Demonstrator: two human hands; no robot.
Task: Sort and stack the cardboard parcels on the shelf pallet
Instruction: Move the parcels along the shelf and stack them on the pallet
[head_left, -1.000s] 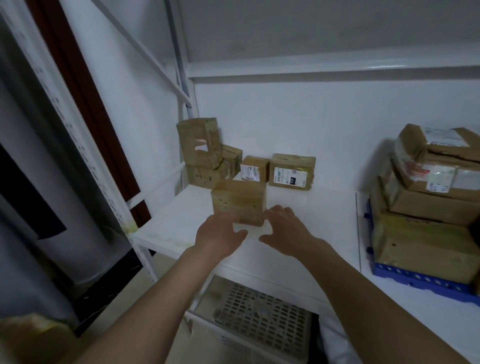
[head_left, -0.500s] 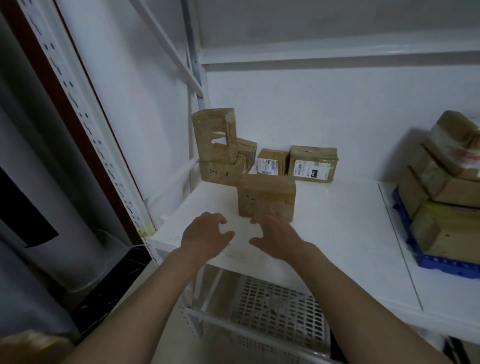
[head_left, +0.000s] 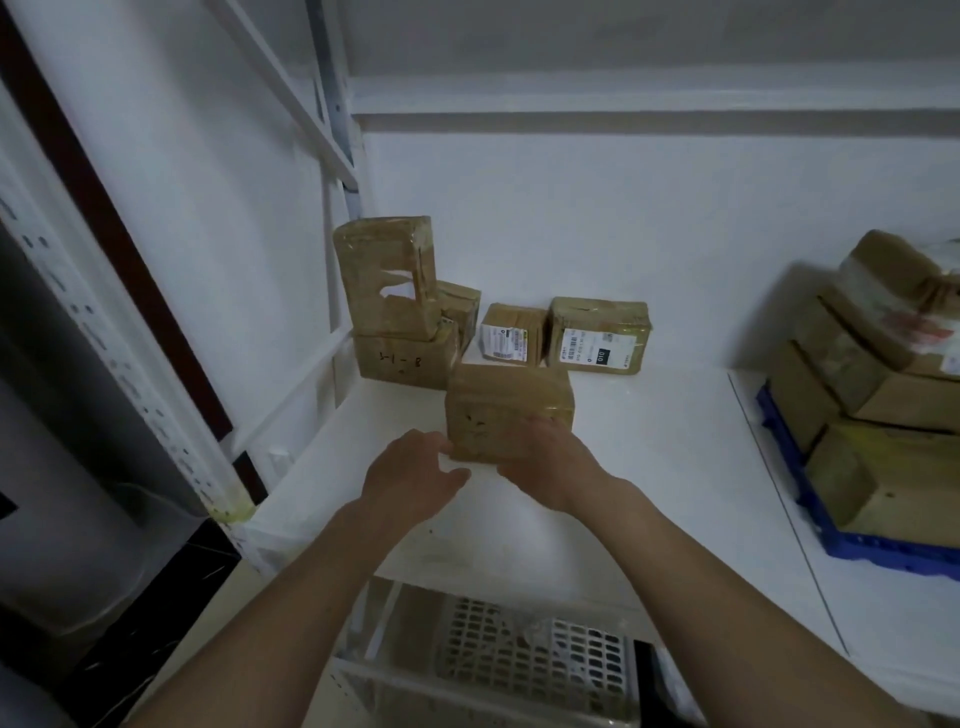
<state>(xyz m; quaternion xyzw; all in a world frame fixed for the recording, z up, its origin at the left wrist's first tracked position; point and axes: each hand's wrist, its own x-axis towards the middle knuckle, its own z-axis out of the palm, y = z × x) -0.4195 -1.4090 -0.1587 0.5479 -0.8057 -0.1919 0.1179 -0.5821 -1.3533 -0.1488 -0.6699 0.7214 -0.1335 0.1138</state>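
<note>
While both hands close on the near parcel (head_left: 506, 410) at shelf (head_left: 649, 467) centre, grip looks partial: right hand (head_left: 550, 462) fingers curl on its front-right corner, left hand (head_left: 415, 475) relaxed, fingertips at its lower-left edge. Risk: taped surface slips if lifted w/ one hand, dropping off the front lip before reaching the blue pallet (head_left: 810, 499) stack.

Brown cardboard parcels (head_left: 509, 410) wrapped in glossy tape sit on a smooth white shelf (head_left: 649, 467); blue plastic pallet (head_left: 810, 499).
</note>
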